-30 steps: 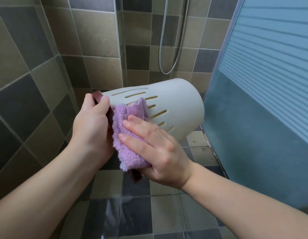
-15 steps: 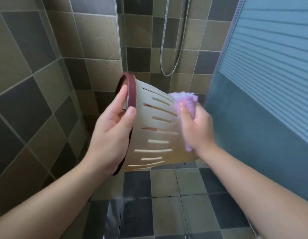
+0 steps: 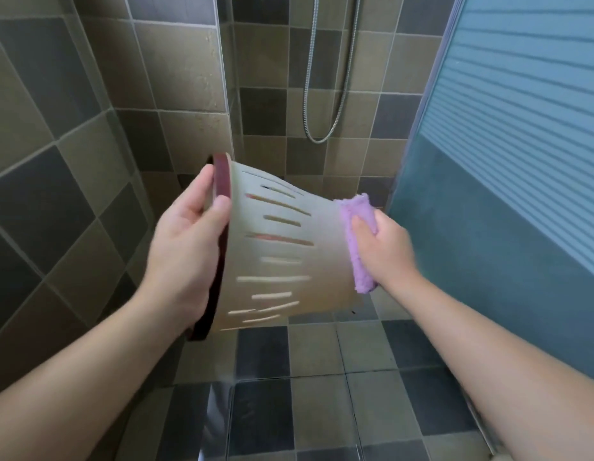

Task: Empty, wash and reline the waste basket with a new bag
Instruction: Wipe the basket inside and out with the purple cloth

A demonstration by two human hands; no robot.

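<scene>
Left hand [image 3: 185, 247] grips basket [image 3: 282, 261] rim; right hand [image 3: 382, 251] pinches purple cloth [image 3: 355, 241] on its bottom: rub hard, hold tight

A home bathroom's shower corner is shown. A metal shower hose [image 3: 332, 81] is seen hanging in a loop against tiled walls [image 3: 176, 71]; below the hose, a checkered tiled floor [image 3: 315, 357] is laid, and right of it a frosted glass door [image 3: 508, 154] is set.
</scene>
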